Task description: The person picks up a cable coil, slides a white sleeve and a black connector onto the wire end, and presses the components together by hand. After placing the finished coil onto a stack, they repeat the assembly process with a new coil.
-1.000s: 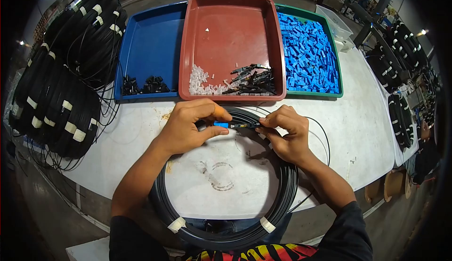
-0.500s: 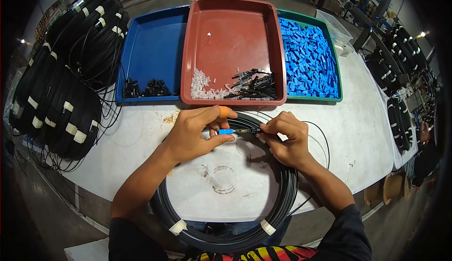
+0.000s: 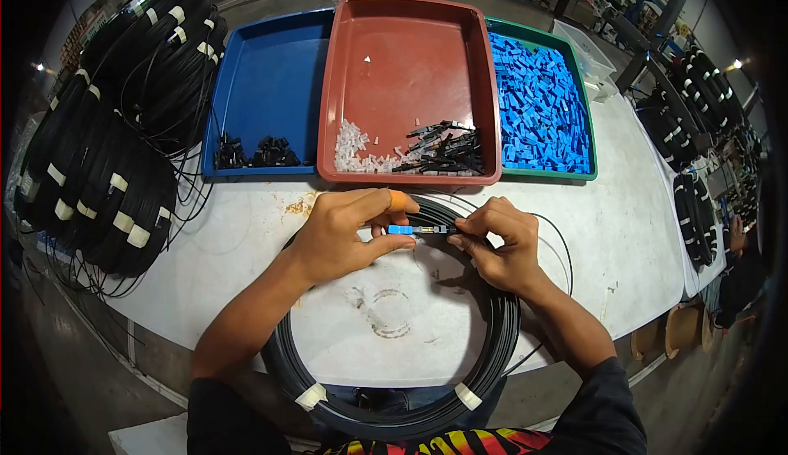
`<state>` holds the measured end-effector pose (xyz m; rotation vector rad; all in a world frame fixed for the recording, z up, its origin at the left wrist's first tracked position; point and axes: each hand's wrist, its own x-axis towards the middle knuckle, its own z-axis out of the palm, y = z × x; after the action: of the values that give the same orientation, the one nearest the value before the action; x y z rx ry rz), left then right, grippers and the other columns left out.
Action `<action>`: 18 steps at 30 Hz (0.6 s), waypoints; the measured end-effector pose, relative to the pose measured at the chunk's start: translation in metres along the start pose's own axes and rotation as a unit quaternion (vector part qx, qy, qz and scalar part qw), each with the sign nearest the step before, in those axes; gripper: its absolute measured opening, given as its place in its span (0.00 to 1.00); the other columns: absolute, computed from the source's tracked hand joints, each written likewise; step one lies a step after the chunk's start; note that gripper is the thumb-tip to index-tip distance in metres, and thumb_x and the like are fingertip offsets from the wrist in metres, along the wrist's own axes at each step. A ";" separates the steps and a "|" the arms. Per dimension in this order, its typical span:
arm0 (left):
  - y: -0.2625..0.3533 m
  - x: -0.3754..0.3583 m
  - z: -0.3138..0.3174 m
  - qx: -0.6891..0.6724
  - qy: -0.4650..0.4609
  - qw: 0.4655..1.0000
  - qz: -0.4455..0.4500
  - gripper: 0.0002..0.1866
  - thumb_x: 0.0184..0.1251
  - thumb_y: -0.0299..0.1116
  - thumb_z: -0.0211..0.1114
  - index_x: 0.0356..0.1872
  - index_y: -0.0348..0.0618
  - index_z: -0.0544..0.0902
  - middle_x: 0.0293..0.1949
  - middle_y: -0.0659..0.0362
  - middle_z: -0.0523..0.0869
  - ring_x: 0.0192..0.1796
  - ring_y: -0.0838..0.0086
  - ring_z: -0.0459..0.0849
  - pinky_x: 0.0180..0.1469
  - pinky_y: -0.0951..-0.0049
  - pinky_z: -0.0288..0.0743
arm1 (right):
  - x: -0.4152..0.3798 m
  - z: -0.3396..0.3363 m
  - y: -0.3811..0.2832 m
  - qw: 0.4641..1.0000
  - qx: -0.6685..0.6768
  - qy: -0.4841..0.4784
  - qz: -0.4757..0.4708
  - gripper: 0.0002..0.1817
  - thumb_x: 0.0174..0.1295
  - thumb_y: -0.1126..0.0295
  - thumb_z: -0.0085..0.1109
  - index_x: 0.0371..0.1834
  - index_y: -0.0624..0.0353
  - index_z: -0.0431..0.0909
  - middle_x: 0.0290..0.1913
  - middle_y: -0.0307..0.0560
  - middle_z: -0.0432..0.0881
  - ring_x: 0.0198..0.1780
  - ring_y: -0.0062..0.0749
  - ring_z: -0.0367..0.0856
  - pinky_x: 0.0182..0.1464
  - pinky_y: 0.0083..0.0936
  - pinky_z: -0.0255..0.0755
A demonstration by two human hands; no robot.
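Note:
My left hand (image 3: 349, 225), an orange wrap on one finger, holds a small blue connector housing (image 3: 400, 230) near its thumb and fingertips. In line with the housing is a fiber optic connector (image 3: 429, 229), its grey and clear body showing between my hands. My right hand (image 3: 499, 237) pinches the black rear end of this connector between thumb and fingers. How far the body sits inside the blue housing is too small to tell. Below both hands lies a coil of black cable (image 3: 506, 324), bound with white tape and reaching over the table's front edge.
Across the white table (image 3: 624, 209) stand a blue tray (image 3: 267, 61) with black parts, a red tray (image 3: 406, 52) with clear pieces and black connectors, and a green tray (image 3: 593, 174) full of blue housings. Stacked cable coils (image 3: 98, 184) rise at left; more coils (image 3: 694, 217) lie right.
My left hand and the blue housing have shifted slightly right, toward my right hand. The connector body looks lighter and shows more clearly. My right hand has hardly moved.

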<state>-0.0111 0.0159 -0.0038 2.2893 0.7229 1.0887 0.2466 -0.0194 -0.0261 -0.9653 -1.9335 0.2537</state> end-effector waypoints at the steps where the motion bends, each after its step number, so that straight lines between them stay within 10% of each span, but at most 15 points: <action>1: 0.001 0.001 -0.001 0.005 -0.002 1.000 -0.003 0.22 0.52 0.29 0.85 0.47 0.35 0.88 0.36 0.55 0.92 0.37 0.74 0.92 0.39 0.77 0.86 | 0.000 0.000 0.000 1.000 0.008 -0.001 0.005 0.11 0.45 0.82 0.80 0.28 0.62 0.85 0.27 0.44 0.86 0.28 0.30 0.81 0.34 0.27 0.71; 18: 0.010 0.009 0.002 0.055 0.004 0.994 0.099 0.21 0.44 0.31 0.86 0.42 0.38 0.90 0.36 0.56 0.93 0.37 0.69 0.91 0.43 0.69 0.82 | -0.001 0.003 -0.001 0.999 -0.001 0.011 -0.035 0.13 0.46 0.81 0.77 0.34 0.60 0.84 0.30 0.44 0.84 0.30 0.37 0.81 0.34 0.32 0.73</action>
<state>-0.0024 0.0145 0.0064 2.4953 0.5807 1.1730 0.2440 -0.0196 -0.0278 -0.8968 -1.9429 0.1999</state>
